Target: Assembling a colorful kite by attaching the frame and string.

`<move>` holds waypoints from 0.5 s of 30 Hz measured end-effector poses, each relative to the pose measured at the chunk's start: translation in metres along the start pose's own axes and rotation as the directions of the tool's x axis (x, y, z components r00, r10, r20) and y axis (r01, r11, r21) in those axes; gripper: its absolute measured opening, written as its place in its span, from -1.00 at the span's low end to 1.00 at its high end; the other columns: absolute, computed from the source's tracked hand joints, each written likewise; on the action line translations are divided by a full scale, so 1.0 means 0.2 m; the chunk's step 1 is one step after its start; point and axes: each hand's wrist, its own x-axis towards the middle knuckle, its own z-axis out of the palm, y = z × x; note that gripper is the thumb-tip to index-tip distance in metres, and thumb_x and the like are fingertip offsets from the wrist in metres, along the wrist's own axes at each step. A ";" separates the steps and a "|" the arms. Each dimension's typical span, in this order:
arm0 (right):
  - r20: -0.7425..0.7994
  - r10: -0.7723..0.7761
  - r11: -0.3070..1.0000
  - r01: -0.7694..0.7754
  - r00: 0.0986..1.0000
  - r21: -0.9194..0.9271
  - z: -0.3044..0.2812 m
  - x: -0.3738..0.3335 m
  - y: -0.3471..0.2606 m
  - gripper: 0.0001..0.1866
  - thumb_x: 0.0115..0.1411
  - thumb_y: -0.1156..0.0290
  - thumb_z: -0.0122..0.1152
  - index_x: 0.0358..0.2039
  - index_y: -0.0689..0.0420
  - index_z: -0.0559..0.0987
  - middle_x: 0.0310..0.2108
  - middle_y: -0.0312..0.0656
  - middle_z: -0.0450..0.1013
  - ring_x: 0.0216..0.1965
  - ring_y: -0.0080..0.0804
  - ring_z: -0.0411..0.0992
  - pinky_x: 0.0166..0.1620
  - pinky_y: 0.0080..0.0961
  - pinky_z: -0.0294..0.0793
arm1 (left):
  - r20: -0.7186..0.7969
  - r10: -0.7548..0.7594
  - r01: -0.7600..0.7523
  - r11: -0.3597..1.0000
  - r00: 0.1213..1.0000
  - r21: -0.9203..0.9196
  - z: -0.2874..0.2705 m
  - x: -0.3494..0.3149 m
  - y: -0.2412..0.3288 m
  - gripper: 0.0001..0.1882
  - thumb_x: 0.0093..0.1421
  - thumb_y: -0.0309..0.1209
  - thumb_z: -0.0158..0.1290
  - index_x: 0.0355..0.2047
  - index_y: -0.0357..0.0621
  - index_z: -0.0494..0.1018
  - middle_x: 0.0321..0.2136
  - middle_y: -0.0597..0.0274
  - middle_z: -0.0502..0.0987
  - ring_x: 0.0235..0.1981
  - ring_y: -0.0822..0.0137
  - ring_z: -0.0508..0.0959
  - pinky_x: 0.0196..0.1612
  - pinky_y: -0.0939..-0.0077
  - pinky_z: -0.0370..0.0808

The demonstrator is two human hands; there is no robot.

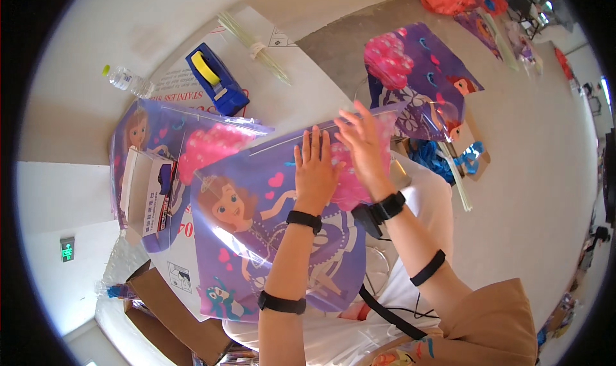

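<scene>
A purple printed plastic sheet (240, 250) with a cartoon princess, pink hearts and a pink bubbly shape lies in front of me, reaching over my lap. Along its far edge runs a thin pale strip (276, 143). My left hand (317, 177) rests flat on the sheet just below that edge, fingers stretched out. Beside it, my right hand (362, 144) is over the far right corner with its fingers apart; nothing shows gripped in it. Both wrists and forearms wear black bands. Under the sheet's left side lies a similar purple sheet (144, 125).
On the white board (305, 87) are a blue tape dispenser (218, 77) with yellow tape and a bundle of pale sticks (256, 48). An open box (144, 193) sits at left, near a clear bottle (128, 80). Another printed sheet (417, 77) lies right, above blue ribbons (430, 157).
</scene>
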 end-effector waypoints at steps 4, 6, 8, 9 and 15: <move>0.109 -0.058 0.998 0.061 0.992 -0.032 0.00 0.09 0.15 -0.37 0.29 0.48 0.06 0.31 0.10 0.05 0.18 -0.03 0.23 0.23 -0.28 0.22 0.22 -0.35 0.26 | 0.048 0.005 -0.008 0.998 0.999 0.066 0.01 0.02 0.01 -0.15 0.15 -0.12 0.11 0.31 -0.27 0.02 0.36 -0.04 -0.02 0.39 0.03 -0.02 0.34 -0.02 -0.01; 0.120 -0.080 0.992 0.091 0.990 -0.088 -0.03 0.11 0.19 -0.35 0.28 0.52 0.06 0.31 0.11 0.03 0.19 0.01 0.21 0.23 -0.27 0.21 0.21 -0.36 0.27 | 0.014 -0.029 0.030 0.998 0.999 -0.052 0.01 0.04 0.02 -0.16 0.14 -0.12 0.12 0.31 -0.25 0.03 0.35 -0.06 0.00 0.38 0.03 0.00 0.33 -0.05 0.01; 0.069 -0.107 0.989 0.113 0.992 -0.093 -0.10 0.13 0.18 -0.35 0.28 0.56 0.05 0.31 0.12 0.02 0.17 0.02 0.20 0.23 -0.26 0.21 0.21 -0.36 0.28 | -0.003 -0.030 0.030 0.995 1.000 -0.094 0.00 0.04 0.02 -0.15 0.14 -0.11 0.12 0.32 -0.23 0.02 0.35 -0.04 -0.01 0.38 0.03 0.00 0.33 -0.04 0.02; 0.074 -0.097 0.991 0.104 0.993 -0.087 -0.12 0.11 0.18 -0.35 0.28 0.56 0.05 0.31 0.12 0.02 0.17 0.02 0.20 0.23 -0.26 0.21 0.21 -0.36 0.28 | -0.015 -0.046 0.044 0.991 0.999 -0.124 -0.01 0.02 0.01 -0.14 0.14 -0.09 0.12 0.32 -0.22 0.02 0.36 -0.02 -0.02 0.38 0.03 0.00 0.33 -0.03 0.02; -0.153 -0.319 0.930 0.278 0.935 -0.239 -0.14 0.12 0.08 -0.38 0.27 0.53 0.07 0.29 0.15 0.08 0.12 -0.04 0.27 0.20 -0.27 0.26 0.19 -0.39 0.33 | 0.127 -0.161 0.133 0.969 0.979 0.207 -0.05 0.11 0.12 -0.15 0.20 0.05 0.00 0.36 -0.06 -0.02 0.38 0.23 -0.04 0.32 0.10 0.10 0.21 -0.14 0.19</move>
